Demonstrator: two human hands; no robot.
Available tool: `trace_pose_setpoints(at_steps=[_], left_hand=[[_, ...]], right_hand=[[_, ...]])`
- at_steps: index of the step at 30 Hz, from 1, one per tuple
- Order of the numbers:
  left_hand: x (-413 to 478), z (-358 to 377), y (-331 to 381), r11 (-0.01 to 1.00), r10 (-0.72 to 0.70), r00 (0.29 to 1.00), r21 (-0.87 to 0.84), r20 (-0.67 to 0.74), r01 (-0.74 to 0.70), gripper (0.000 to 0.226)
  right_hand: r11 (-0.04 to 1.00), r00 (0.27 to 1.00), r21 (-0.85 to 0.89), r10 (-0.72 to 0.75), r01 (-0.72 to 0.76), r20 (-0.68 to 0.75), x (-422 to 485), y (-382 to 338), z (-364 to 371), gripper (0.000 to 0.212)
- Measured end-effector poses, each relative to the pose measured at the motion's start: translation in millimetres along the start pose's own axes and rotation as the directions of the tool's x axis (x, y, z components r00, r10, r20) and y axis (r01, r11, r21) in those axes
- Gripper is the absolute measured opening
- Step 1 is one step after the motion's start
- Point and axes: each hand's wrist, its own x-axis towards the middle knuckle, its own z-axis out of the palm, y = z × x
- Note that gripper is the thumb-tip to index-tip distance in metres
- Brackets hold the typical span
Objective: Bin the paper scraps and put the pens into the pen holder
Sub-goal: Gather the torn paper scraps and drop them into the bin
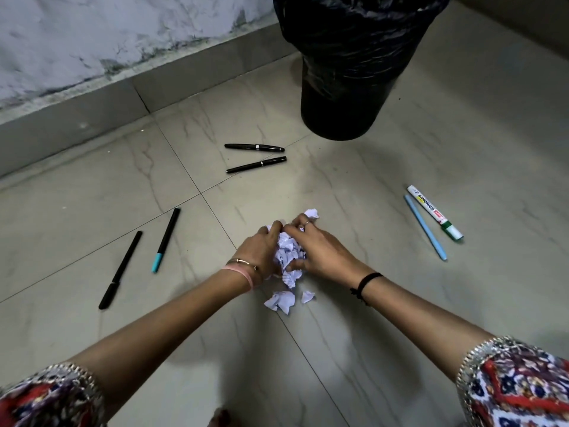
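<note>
A heap of white paper scraps [288, 255] lies on the tiled floor, cupped from both sides by my left hand [261, 248] and my right hand [317, 251]. A few loose scraps [281, 301] lie just nearer to me. Beyond the heap stands a black bin [348, 66] lined with a black bag. Two black pens [254, 147] [256, 164] rest near its base. A black pen [120, 270] and a black pen with a teal cap [166, 239] lie to the left. A light blue pen [425, 227] and a whiteboard marker [434, 212] lie to the right. No pen holder shows.
A grey skirting and a stained white wall [92, 41] run along the far left. Pale marbled tiles [462, 134] stretch to the right of the bin.
</note>
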Motion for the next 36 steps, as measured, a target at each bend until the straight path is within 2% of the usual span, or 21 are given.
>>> trace_pose_setpoints(at_steps=[4,10,12,17,19,22,25,28,32,36], left_hand=[[-4.1,4.1,2.2,0.995,0.042,0.995,-0.083,-0.086,-0.049,0.046],[-8.5,-11.2,-5.2,0.949,0.035,0.989,-0.307,-0.141,-0.077,0.022],[-11.1,-19.7,-8.8,0.940,0.039,0.990,-0.332,-0.133,-0.082,0.017],[-15.2,-44.8,-13.5,0.901,0.014,0.996,-0.432,-0.088,-0.051,0.018],[-18.1,-62.9,-9.5,0.843,0.009,0.998,-0.537,-0.055,-0.037,0.013],[-18.3,-101.8,3.7,0.764,0.050,0.998,-0.643,-0.023,-0.053,0.023],[-15.5,-153.1,30.6,0.686,0.106,0.994,-0.722,-0.023,-0.090,0.019],[-4.4,-210.4,61.7,0.670,0.144,0.986,-0.724,-0.087,-0.162,0.011],[30.5,-280.8,103.2,0.636,0.182,0.964,-0.724,-0.195,-0.267,0.024],[84.6,-319.4,136.1,0.553,0.127,0.963,-0.789,-0.237,-0.267,0.029]], right_hand=[[0.983,0.996,0.181,0.039,-0.024,-0.085,-8.8,-6.4,11.3,0.037],[0.936,0.986,0.347,0.107,-0.056,-0.129,-8.7,-0.1,4.5,0.015],[0.922,0.982,0.378,0.143,-0.086,-0.124,-10.6,4.0,-5.3,0.017],[0.842,0.972,0.526,0.208,-0.121,-0.109,-21.1,2.2,-41.4,0.019],[0.772,0.973,0.622,0.220,-0.127,-0.074,-27.1,-4.3,-63.2,0.017],[0.716,0.976,0.687,0.214,-0.124,-0.048,-29.7,-16.1,-103.4,0.014],[0.679,0.976,0.731,0.197,-0.070,-0.089,-24.6,-27.7,-152.4,0.008],[0.671,0.960,0.742,0.216,-0.012,-0.180,-10.3,-36.2,-208.2,0.014],[0.625,0.918,0.773,0.232,0.113,-0.322,21.3,-35.9,-285.1,0.018],[0.577,0.858,0.804,0.330,0.146,-0.393,53.3,-32.1,-342.0,0.018]])
